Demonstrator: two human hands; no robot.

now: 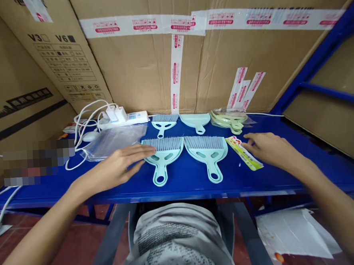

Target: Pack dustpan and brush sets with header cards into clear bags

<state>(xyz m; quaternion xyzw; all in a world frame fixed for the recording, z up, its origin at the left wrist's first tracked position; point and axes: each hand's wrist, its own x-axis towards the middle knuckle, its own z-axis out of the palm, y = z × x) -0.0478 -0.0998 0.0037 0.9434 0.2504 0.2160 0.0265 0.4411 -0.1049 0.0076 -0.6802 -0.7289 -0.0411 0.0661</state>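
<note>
Blue table [182, 180]; hands flat beside brushes [163, 157].

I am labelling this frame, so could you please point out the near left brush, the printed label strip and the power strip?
near left brush [162, 144]: head view, on its grey bristles.
printed label strip [244, 153]: head view, mid-strip.
power strip [135, 118]: head view, on its white body.

Both bare arms reach forward; the left hand [119, 167] lies flat, fingers extended, while the right hand [269, 149] rests palm-down, fingers loosely spread.
</note>
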